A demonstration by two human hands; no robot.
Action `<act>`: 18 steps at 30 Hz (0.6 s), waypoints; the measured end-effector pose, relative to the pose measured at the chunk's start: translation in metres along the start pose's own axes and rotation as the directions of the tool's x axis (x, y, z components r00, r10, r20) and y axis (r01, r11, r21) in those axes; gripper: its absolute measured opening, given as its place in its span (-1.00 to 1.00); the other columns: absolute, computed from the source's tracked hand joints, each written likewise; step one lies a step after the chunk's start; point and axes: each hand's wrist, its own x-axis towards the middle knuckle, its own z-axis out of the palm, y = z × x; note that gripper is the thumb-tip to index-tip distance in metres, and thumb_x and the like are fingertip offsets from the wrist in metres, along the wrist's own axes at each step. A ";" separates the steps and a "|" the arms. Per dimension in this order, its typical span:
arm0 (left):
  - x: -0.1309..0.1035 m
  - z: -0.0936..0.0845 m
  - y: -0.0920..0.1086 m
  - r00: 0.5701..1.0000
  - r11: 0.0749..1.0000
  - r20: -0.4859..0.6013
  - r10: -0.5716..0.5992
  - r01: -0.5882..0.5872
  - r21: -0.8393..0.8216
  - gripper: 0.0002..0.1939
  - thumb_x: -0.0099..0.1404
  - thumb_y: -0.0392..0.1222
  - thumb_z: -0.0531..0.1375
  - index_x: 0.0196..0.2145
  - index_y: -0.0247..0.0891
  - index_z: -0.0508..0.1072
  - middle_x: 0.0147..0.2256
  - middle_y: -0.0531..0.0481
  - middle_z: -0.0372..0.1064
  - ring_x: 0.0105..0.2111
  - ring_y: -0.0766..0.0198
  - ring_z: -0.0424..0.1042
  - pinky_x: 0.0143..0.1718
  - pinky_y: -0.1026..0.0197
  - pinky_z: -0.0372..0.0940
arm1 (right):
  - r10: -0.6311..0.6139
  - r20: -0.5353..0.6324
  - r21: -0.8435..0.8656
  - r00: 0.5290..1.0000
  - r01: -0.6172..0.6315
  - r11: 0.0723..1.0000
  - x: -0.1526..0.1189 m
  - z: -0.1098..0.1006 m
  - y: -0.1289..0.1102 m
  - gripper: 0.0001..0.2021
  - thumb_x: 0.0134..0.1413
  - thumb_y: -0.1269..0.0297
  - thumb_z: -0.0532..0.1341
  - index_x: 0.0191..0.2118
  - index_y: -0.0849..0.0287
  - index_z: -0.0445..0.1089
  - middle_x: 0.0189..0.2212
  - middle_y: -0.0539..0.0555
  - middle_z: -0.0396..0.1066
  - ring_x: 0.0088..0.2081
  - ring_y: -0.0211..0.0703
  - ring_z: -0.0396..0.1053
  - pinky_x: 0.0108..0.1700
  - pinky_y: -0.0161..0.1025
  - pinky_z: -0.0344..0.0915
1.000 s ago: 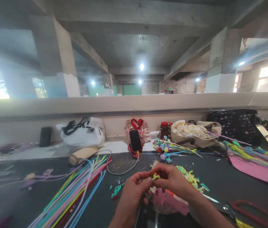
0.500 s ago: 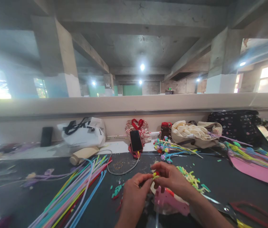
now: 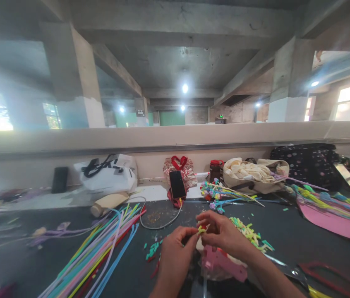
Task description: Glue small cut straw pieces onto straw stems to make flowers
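While L hand (image 3: 175,250) & R hand (image 3: 224,235) pinch yellow pc. (image 3: 201,229) at fingertips, beige bag (image 3: 267,187) sits beyond R hand. Bag contains cream cloth (image 3: 249,171).

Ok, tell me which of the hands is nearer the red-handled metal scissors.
Right. The right hand is to the left of the red-handled metal scissors and beyond them; the left hand is farther left.

On the table (image 3: 279,231), a bundle of stems (image 3: 100,252) lies left of the left hand (image 3: 178,246), scissors (image 3: 294,272) right of the right hand (image 3: 224,234), and cut pieces (image 3: 249,231) just beside the right hand. Beyond both hands, a phone (image 3: 178,184) sits before a pouch (image 3: 189,169), between a carrier bag (image 3: 109,178), left, and a bottle (image 3: 214,169), right.
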 end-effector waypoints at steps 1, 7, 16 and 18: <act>0.000 0.000 0.000 1.000 1.000 0.000 -0.011 0.011 -0.012 -0.78 0.03 -0.10 0.13 -0.46 -0.24 0.52 -0.46 -0.02 0.48 -0.44 0.22 0.39 -0.45 0.28 0.21 | -0.013 -0.006 -0.023 1.000 0.013 1.000 0.000 0.000 0.000 -0.66 -0.24 0.45 0.19 -0.21 0.14 0.28 -0.41 -0.05 0.34 -0.56 -0.38 0.28 -0.57 -0.44 0.21; 0.001 0.001 -0.002 0.999 0.998 0.005 -0.052 0.052 -0.045 -0.76 0.00 -0.05 0.14 -0.49 -0.25 0.51 -0.58 0.03 0.43 -0.56 0.28 0.33 -0.58 0.32 0.14 | -0.048 -0.029 -0.093 0.998 0.046 0.995 0.001 0.002 0.001 -0.80 -0.18 0.42 0.18 -0.31 0.16 0.34 -0.60 -0.10 0.30 -0.59 -0.35 0.25 -0.56 -0.43 0.20; 0.001 0.003 -0.003 0.997 0.993 -0.012 -0.081 0.080 -0.084 -0.74 -0.01 -0.04 0.15 -0.50 -0.28 0.49 -0.66 0.05 0.36 -0.62 0.30 0.28 -0.63 0.33 0.11 | -0.034 -0.016 -0.067 0.999 0.033 0.997 0.002 0.004 0.004 -0.86 -0.17 0.42 0.15 -0.37 0.18 0.34 -0.60 -0.08 0.31 -0.57 -0.32 0.27 -0.56 -0.41 0.23; 0.001 0.002 -0.004 0.997 0.994 -0.007 -0.081 0.080 -0.070 -0.73 -0.02 -0.04 0.15 -0.49 -0.29 0.49 -0.63 0.04 0.38 -0.61 0.31 0.28 -0.62 0.32 0.11 | -0.029 -0.020 -0.051 0.999 0.028 0.998 0.002 0.005 0.005 -0.85 -0.17 0.42 0.16 -0.35 0.19 0.34 -0.60 -0.08 0.31 -0.57 -0.32 0.28 -0.57 -0.42 0.22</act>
